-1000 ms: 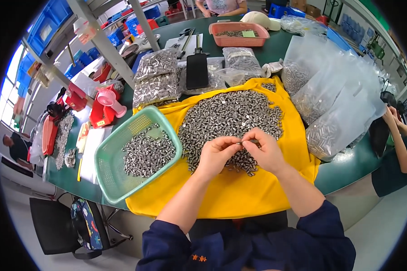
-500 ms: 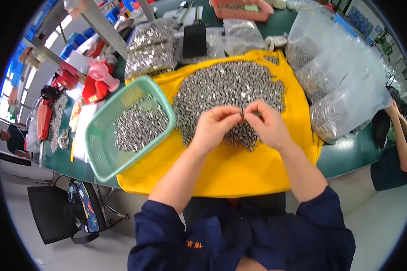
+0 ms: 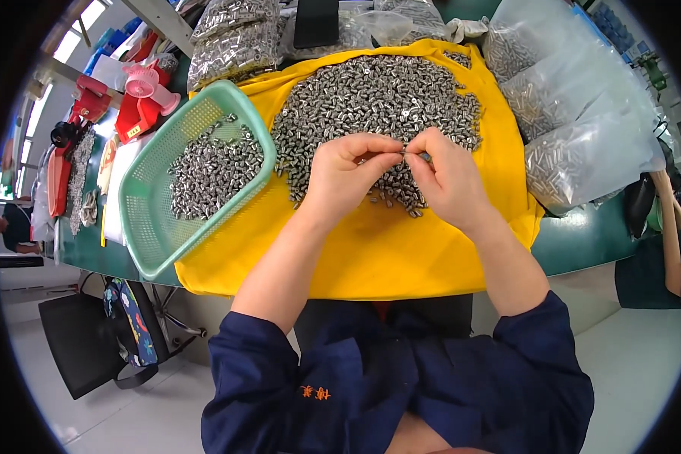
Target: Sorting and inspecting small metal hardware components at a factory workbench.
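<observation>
Both my left hand (image 3: 339, 175) and right hand (image 3: 451, 180) pinch one tiny part (image 3: 405, 152); slackening could lose it in the pile (image 3: 356, 98).

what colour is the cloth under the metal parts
Plain bright yellow; the cloth shows best in the head view.

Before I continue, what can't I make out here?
Head view: whatever lies between the left hand and right hand; too small, mostly covered by them.
Head view: far end of the black slab; cut off by the top edge.
Head view: floor of the green basket under its metal parts; they hide it.
</observation>
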{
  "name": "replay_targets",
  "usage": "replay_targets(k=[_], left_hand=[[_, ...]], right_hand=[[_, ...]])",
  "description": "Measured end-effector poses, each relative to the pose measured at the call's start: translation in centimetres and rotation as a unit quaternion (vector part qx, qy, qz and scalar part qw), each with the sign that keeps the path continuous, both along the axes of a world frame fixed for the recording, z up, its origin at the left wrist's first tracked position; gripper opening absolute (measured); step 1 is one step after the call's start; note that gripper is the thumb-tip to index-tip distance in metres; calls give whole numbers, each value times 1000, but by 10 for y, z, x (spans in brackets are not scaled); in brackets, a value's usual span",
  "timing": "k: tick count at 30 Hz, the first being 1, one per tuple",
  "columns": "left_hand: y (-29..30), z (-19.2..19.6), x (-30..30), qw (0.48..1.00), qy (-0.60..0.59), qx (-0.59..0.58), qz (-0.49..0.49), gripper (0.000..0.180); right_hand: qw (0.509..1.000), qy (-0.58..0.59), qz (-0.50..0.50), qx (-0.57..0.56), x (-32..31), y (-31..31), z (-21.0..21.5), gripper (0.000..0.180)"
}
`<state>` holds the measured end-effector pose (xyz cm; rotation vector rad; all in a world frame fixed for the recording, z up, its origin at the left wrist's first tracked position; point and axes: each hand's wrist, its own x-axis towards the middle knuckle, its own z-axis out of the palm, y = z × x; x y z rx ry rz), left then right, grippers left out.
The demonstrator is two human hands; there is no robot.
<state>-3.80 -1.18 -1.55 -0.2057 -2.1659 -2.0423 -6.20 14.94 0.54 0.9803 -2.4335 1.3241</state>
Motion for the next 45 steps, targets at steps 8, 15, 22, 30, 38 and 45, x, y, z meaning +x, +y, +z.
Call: replay_targets(k=[8, 15, 22, 30, 38, 45], left_hand=[[-5, 3, -1, 997, -61, 29, -42, 13], [3, 9, -1, 970, 94, -219, 42, 13], [5, 3, -4, 950, 152, -265, 71, 13], [-19, 4, -8, 980, 27, -131, 150, 10], [-14, 0, -5, 940, -149, 304, -32, 12], [-7, -6, -3, 928, -166, 316, -105, 12]], right_hand=[[986, -162, 30, -7, 1, 3, 13, 6], [997, 72, 9, 35, -4, 0, -4, 7], [996, 71, -21, 51, -5, -6, -11, 8], [997, 18, -66, -23, -3, 4, 1, 5], [987, -142, 1, -75, 2, -3, -3, 6], [983, -149, 37, -99, -3, 2, -4, 6]])
